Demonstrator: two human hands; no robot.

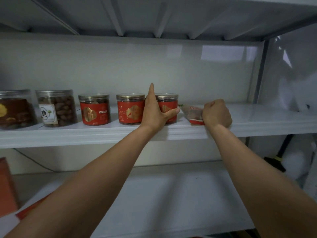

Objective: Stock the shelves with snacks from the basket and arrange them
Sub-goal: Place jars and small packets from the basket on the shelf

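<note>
My left hand (153, 114) is on the last red jar (169, 102) in the row. My fingers are straight and pressed together. They lie flat on the jar's left side, in the gap by the middle red jar (130, 109). My thumb sticks out across the front of the label. My right hand (217, 113) is a fist, and it grips the near end of a snack bag (191, 112). The bag lies on the shelf (103, 134), just beside the last jar, on its right.

I think the job now is to tidy this end of the row. I should push the jar gently and low down, so it slides and does not tip. The bag looks soft, so I should lay it straight and not squash it.

The shelf is white and smooth, so things may slip. Further left stand one more red jar (94, 109), a clear jar of brown nuts (57, 107) and a dark jar (15, 109) at the edge. The lower shelf (171, 194) is white too, with an orange box (6, 184) at its left. The room is dim. I cannot see the basket.
</note>
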